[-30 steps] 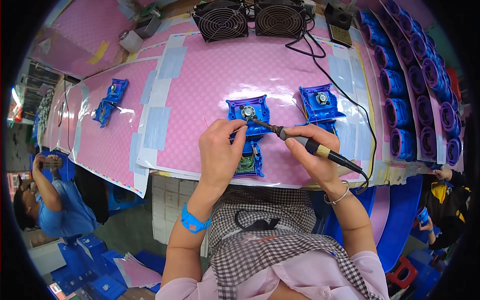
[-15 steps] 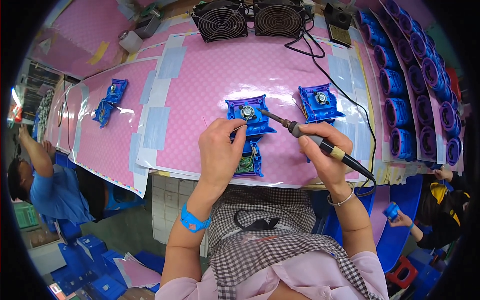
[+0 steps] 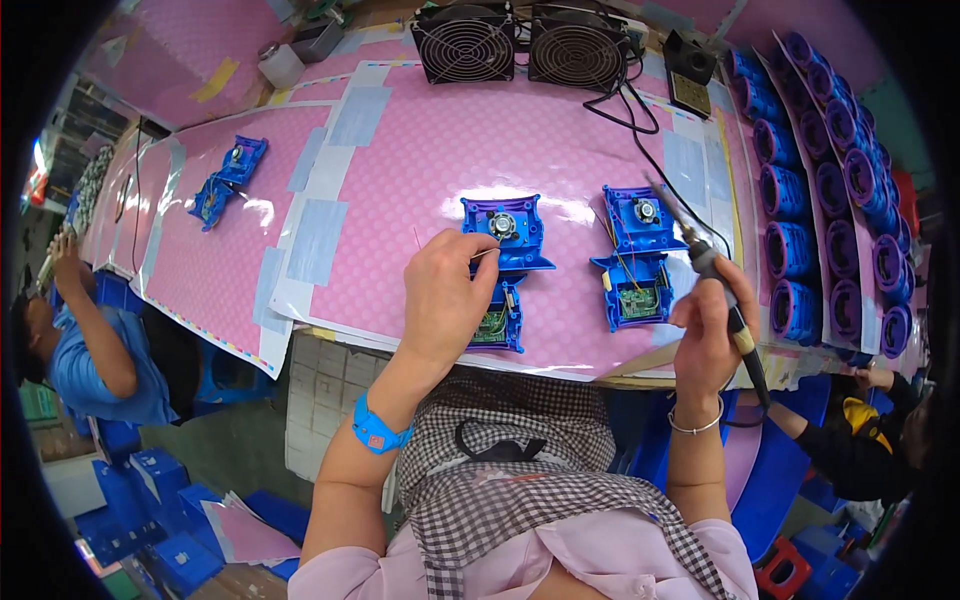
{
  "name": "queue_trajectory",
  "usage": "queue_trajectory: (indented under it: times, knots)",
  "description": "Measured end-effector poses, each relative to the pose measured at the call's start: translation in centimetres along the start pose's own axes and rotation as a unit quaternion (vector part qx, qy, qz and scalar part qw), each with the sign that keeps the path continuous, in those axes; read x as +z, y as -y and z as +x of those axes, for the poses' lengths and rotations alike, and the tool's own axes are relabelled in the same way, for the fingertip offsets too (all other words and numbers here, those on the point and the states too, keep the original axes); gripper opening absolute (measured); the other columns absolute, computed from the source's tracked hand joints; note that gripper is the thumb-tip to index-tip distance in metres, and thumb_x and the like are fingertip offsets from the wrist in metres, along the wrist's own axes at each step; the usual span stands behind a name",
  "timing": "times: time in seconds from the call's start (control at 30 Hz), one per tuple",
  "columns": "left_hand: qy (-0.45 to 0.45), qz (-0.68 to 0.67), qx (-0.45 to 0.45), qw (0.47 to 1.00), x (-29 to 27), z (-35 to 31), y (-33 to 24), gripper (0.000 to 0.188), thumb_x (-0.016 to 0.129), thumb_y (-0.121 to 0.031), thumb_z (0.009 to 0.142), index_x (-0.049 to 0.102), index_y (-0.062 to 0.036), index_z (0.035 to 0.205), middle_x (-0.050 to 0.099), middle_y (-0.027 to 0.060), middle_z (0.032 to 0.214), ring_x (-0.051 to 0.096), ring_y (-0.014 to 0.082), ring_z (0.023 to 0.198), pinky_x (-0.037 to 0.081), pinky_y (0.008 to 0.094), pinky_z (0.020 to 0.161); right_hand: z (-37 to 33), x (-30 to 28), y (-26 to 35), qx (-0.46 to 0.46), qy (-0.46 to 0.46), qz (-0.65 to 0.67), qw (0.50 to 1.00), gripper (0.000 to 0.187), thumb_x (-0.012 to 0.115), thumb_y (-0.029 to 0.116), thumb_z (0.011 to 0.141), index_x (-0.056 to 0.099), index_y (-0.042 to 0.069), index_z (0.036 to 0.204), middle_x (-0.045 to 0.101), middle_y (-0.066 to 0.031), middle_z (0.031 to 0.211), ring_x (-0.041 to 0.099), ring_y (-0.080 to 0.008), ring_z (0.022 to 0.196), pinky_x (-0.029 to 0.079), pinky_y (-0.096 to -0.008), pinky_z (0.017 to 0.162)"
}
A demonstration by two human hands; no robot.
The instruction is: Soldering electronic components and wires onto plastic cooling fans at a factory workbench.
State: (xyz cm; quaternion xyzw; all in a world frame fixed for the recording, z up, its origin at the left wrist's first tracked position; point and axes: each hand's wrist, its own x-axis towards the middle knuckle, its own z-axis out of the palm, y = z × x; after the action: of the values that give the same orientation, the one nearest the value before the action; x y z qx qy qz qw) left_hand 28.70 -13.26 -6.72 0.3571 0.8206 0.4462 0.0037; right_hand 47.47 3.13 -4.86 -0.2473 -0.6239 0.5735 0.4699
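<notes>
My left hand (image 3: 445,295) is closed in a pinch on a thin wire (image 3: 484,252) beside the round speaker (image 3: 502,227) of an opened blue housing. The housing's upper half (image 3: 528,256) lies inside up. Its lower half, with a green circuit board (image 3: 492,326), is partly hidden behind my left hand. My right hand (image 3: 708,335) is wrapped round a soldering iron (image 3: 741,325), whose tip points up and away, clear of the speaker. Under and left of the iron lies a second opened housing (image 3: 625,237), with a speaker, loose wires and a circuit board (image 3: 638,301).
Two black fans (image 3: 465,50) stand at the back, beside an iron stand (image 3: 690,85). The iron's black cable (image 3: 648,150) crosses the table. Rows of blue and purple housings (image 3: 790,250) line the right. Another opened housing (image 3: 240,160) lies left. Co-workers sit on both sides.
My right hand has drawn the soldering iron away from the speaker, to the right, turning its tip more upward. The left hand keeps its pinch at the wire. The second housing's lower half now shows.
</notes>
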Motion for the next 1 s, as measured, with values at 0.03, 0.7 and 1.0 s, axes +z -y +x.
queue_trajectory:
  times: [0.03,0.7,1.0]
  knots:
    - [-0.004,-0.002,-0.001,1.0,0.0,0.0,0.0,0.008,0.067,-0.003,0.079,0.07,-0.0009,0.086,0.065,0.0135,0.079,0.065,0.0275,0.068,0.05,0.0366,0.06,0.1,-0.6,0.0,-0.02,0.006,0.01,1.0,0.027,0.058,0.008,0.093,0.058,-0.005,0.117,0.057,-0.0055,0.069,0.051,-0.0099,0.051,0.042,-0.0234,0.047]
    - [0.181,0.396,0.008,0.9,-4.7,3.4,3.7,0.015,0.053,-0.013,0.083,0.064,-0.0047,0.087,0.067,0.0212,0.081,0.067,0.0375,0.077,0.053,0.0496,0.063,2.1,-6.0,1.4,-0.087,-0.017,0.013,0.996,0.028,0.052,0.018,0.101,0.057,0.0,0.121,0.052,-0.0039,0.067,0.04,-0.0071,0.05,0.033,-0.0194,0.048]
    - [-0.077,0.546,-0.111,0.827,-15.8,12.1,20.7,0.023,0.051,-0.015,0.09,0.07,-0.0042,0.084,0.07,0.0193,0.087,0.07,0.0356,0.084,0.058,0.0462,0.068,1.5,-8.9,0.7,-0.068,-0.001,0.018,0.997,0.029,0.052,0.021,0.101,0.057,0.001,0.121,0.053,-0.0026,0.067,0.042,-0.0051,0.051,0.035,-0.0174,0.048]
